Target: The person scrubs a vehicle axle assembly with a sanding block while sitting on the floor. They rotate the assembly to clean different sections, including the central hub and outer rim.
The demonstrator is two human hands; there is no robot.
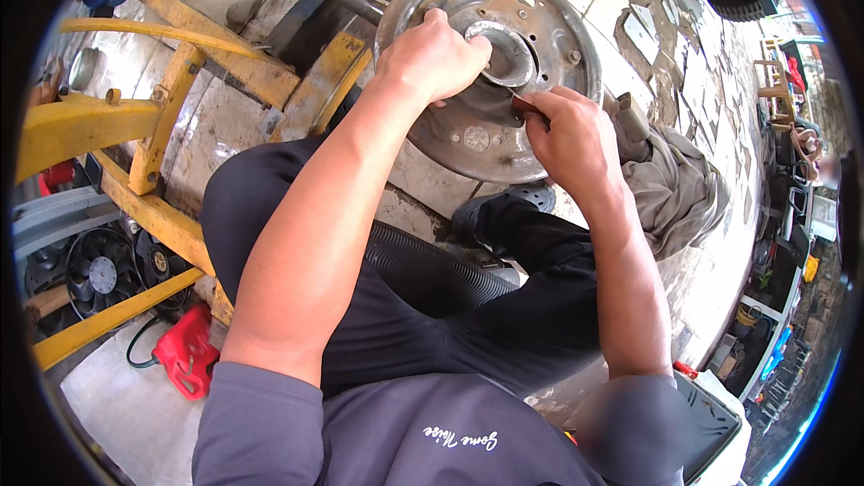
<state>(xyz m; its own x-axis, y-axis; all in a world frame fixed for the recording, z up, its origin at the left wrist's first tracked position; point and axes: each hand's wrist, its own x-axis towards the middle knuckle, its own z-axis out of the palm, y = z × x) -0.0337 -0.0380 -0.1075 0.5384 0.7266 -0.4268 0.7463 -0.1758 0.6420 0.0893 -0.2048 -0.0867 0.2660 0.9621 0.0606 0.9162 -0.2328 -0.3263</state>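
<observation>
A round, worn metal brake backing plate (477, 139) stands in front of me, tilted, with holes and bolts around its face. At its centre is a grey metal ring (517, 61). My left hand (432, 58) is closed at the ring's left side, thumb against its rim; its other fingers are mostly hidden. My right hand (576, 139) is closed on a small flat tool with a reddish-brown grip (525, 106), held just below the ring. The tool's dark end lies close to the plate, and I cannot tell whether it touches.
A yellow metal frame (171, 117) stands at the left, above a red plastic container (187, 351) and black fans (101, 274). A grey-brown cloth (675, 184) lies right of the plate. Broken tiles (693, 81) cover the far-right floor. A black tray (711, 423) is at lower right.
</observation>
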